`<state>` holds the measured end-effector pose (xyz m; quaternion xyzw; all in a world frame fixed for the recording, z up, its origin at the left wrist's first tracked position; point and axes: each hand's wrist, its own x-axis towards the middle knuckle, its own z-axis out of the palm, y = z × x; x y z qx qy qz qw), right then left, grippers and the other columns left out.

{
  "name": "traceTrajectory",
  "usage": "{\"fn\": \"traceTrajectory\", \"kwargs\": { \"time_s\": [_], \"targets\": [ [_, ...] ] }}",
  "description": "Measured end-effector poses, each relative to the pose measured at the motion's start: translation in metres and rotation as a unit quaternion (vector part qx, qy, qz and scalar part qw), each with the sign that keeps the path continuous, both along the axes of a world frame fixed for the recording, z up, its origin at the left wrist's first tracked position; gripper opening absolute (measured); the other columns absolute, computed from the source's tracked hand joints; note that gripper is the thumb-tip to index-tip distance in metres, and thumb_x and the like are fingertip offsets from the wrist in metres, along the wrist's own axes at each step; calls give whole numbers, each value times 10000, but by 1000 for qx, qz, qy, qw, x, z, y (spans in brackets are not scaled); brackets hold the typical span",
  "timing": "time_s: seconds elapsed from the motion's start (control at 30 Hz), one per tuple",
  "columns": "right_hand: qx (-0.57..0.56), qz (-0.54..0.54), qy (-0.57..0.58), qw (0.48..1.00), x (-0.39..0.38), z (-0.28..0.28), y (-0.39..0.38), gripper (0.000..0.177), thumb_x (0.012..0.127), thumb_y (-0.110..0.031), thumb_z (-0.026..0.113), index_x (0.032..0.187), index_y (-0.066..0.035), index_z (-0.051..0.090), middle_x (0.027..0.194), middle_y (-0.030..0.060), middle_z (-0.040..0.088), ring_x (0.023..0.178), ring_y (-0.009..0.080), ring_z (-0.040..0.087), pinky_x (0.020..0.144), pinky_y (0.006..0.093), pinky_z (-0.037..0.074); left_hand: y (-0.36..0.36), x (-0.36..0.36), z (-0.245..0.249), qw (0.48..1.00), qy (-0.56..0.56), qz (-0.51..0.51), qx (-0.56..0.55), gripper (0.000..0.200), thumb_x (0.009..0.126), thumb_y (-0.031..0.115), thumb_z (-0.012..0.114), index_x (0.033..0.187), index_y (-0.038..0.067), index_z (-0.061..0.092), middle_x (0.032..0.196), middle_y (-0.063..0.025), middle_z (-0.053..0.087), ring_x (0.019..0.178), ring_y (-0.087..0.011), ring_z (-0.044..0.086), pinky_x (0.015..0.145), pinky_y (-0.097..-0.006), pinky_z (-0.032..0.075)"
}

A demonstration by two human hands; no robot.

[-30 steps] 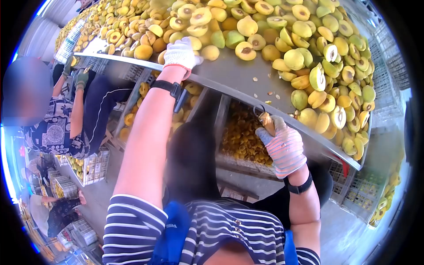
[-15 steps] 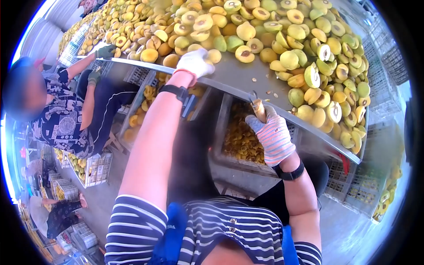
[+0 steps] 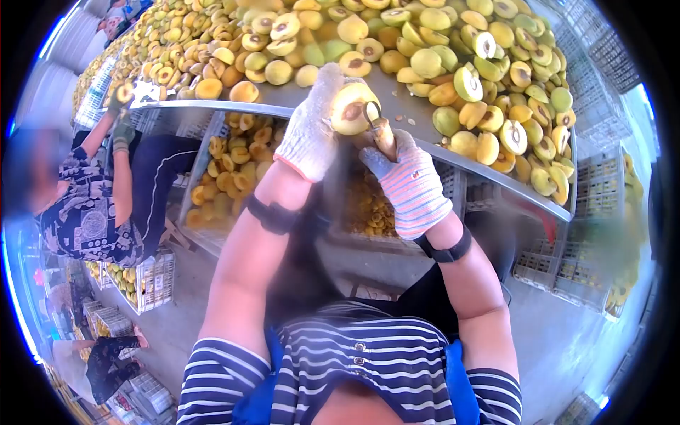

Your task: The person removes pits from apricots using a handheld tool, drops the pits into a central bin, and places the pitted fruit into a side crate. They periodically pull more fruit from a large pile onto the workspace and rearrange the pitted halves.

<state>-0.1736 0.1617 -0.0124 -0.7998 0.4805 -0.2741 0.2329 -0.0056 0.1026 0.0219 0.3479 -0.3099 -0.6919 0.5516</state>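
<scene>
My left hand, in a white knit glove, grips a yellow peach half with its cut face and brown stone hollow showing. My right hand, in a striped glove, is wrapped round the wooden handle of a pitting knife. The small curved metal loop at its tip overlaps the edge of the brown hollow. Both hands are over the front edge of a metal table, where many halved peaches lie heaped.
Below the table edge, a crate of peach halves stands left and a bin of small brown-yellow pieces sits between my knees. A co-worker in a patterned shirt sits at the left. Plastic crates are stacked at the right.
My left hand has come back from the heap, now with a peach half in it. My right hand has moved left and up, bringing the pitting knife to the fruit.
</scene>
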Motion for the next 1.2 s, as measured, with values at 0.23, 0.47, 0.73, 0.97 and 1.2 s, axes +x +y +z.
{"fn": "traceTrajectory", "kwargs": {
  "time_s": [0.23,0.47,0.73,0.97,1.2],
  "targets": [
    [-124,10,221,967,-4,12,2,245,932,-228,601,1132,-88,631,971,185,570,854,322,627,718,401,514,7,-26,-4,999,-41,28,20,442,993,428,522,1100,10,620,976,-93,667,889,-164,647,821,-290,528],
    [64,-40,30,997,18,-3,-7,239,903,-184,620,1104,-55,634,898,133,596,733,239,598,640,370,501,7,-24,-9,993,-83,83,9,387,982,376,559,1025,3,649,908,-74,668,776,-142,642,683,-256,526],
    [433,-14,-326,840,22,15,-6,264,826,-177,693,1044,-51,616,753,8,606,503,72,488,452,213,369,4,-10,-13,994,-96,45,-23,342,988,317,541,1020,-6,648,884,-98,683,700,-133,628,624,-245,505],
    [548,24,-421,723,1,21,-2,275,801,-232,721,951,-50,581,615,-6,517,446,76,453,404,228,339,3,-6,1,975,-209,-71,-38,300,980,189,511,1153,-29,624,1025,-89,694,915,-135,657,785,-273,536],
    [562,58,-423,708,-12,14,13,329,744,-251,753,886,-35,549,575,-4,466,395,84,399,371,223,308,7,-14,-9,970,-150,-176,-79,405,965,361,559,1082,-17,649,892,-87,696,785,-148,667,681,-264,536]
  ]
}}
